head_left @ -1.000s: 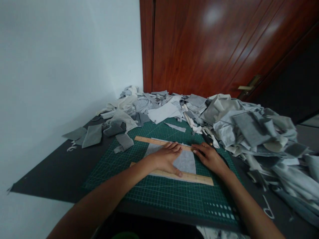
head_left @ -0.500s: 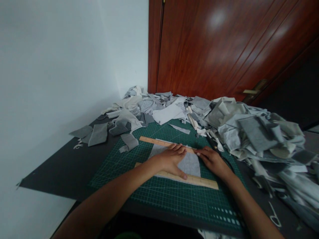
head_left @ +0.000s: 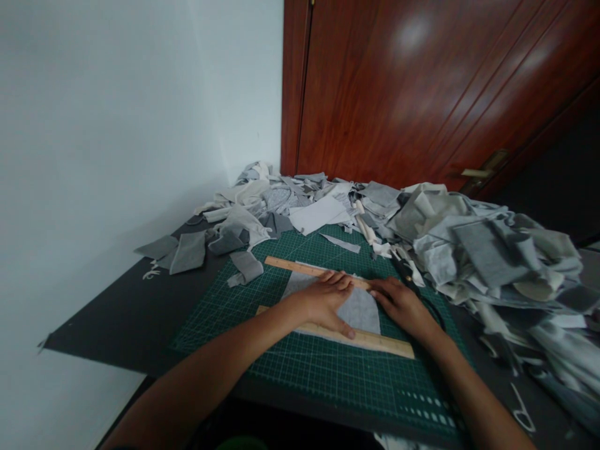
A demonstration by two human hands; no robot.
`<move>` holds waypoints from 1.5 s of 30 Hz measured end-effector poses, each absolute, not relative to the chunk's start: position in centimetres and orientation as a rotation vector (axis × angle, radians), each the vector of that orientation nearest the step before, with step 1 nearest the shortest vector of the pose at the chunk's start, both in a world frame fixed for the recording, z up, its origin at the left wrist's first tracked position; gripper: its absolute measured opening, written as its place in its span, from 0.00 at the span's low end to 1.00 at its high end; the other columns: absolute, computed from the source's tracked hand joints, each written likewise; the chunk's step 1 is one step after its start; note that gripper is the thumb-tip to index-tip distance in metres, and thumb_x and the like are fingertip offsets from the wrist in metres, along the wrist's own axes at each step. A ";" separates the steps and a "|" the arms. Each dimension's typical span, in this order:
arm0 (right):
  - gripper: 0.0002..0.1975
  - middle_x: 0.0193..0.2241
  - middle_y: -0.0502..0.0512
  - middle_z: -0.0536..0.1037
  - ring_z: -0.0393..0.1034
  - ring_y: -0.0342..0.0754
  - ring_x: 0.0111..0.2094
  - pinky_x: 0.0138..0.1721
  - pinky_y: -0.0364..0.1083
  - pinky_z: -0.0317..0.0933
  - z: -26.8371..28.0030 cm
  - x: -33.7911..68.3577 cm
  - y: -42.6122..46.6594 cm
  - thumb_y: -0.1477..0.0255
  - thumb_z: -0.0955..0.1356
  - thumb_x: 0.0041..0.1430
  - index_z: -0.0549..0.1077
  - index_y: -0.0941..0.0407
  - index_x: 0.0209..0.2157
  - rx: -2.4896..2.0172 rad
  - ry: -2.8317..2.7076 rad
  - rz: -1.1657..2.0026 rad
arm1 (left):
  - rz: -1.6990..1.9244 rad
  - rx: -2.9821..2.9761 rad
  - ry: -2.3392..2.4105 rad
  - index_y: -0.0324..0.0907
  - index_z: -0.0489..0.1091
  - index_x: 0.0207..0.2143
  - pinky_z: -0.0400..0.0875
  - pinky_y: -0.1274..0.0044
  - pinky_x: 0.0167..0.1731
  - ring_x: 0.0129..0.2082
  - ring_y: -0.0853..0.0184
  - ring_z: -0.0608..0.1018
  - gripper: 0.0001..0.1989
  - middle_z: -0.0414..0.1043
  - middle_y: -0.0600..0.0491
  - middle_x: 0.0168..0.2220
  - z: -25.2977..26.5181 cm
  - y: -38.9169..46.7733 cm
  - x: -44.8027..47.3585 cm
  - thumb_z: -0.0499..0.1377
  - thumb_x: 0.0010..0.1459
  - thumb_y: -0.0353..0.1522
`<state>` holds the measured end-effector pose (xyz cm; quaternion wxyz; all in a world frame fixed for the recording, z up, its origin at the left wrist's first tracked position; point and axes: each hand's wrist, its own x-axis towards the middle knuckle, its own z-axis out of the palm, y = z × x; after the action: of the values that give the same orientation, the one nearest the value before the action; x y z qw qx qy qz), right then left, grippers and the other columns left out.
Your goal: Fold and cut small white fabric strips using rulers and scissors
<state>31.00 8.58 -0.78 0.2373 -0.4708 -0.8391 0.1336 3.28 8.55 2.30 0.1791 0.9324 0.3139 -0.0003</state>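
Note:
A piece of light grey fabric (head_left: 359,307) lies flat on the green cutting mat (head_left: 300,369). Across its far edge runs one wooden ruler (head_left: 285,265), and a second wooden ruler (head_left: 382,342) crosses its near edge. My left hand (head_left: 328,303) is spread over the fabric, its fingertips pressing the far ruler and its thumb on the near one. The fingers of my right hand (head_left: 397,303) are closed on the right end of the far ruler, which they cover. Black-handled scissors (head_left: 407,272) appear to lie just beyond my right hand, partly hidden.
Heaped grey and white fabric scraps (head_left: 323,212) line the mat's far side. A taller fabric pile (head_left: 492,250) stands at the right. Loose grey pieces (head_left: 187,253) and a folded strip (head_left: 247,267) lie left. Behind are a white wall (head_left: 140,112) and a wooden door (head_left: 375,94).
The whole view has shifted slightly. My right thumb sits a little lower, farther from the fingers. Both rulers, the fabric and my left hand look unchanged.

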 end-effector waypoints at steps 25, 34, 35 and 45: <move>0.15 0.38 0.59 0.77 0.75 0.54 0.40 0.44 0.51 0.67 -1.0 30.7 9.0 0.65 0.62 0.72 0.77 0.56 0.47 -1.356 -2.275 0.283 | 0.094 2.866 0.864 0.35 0.55 0.69 0.44 0.63 0.70 0.74 0.49 0.46 0.48 0.48 0.37 0.73 3.0 6.9 4.0 0.68 0.57 0.51; 0.06 0.33 0.56 0.76 0.71 0.52 0.36 0.41 0.49 0.63 -1.0 30.9 9.6 0.68 0.67 0.67 0.74 0.55 0.36 -1.362 -2.068 0.259 | 0.265 2.883 0.750 0.41 0.74 0.42 0.61 0.67 0.60 0.58 0.53 0.71 0.22 0.73 0.47 0.51 3.6 7.1 4.1 0.73 0.52 0.44; 0.07 0.32 0.55 0.76 0.71 0.51 0.35 0.40 0.48 0.63 -1.0 31.0 9.8 0.68 0.67 0.67 0.74 0.55 0.34 -1.375 -2.037 0.247 | 0.277 2.880 0.742 0.41 0.74 0.41 0.63 0.68 0.58 0.56 0.54 0.72 0.21 0.73 0.48 0.49 3.7 7.1 4.1 0.73 0.52 0.43; 0.10 0.31 0.58 0.77 0.71 0.53 0.33 0.37 0.49 0.64 -2.0 32.0 11.4 0.67 0.65 0.66 0.73 0.55 0.32 -1.578 -1.817 0.061 | 0.197 2.814 0.697 0.43 0.74 0.36 0.66 0.69 0.45 0.45 0.57 0.73 0.13 0.74 0.53 0.38 4.2 7.1 4.4 0.72 0.55 0.38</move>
<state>31.97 11.36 -1.97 0.3589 -0.6118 -0.7045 0.0236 4.43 7.06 4.21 0.1177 0.9617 0.2382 0.0673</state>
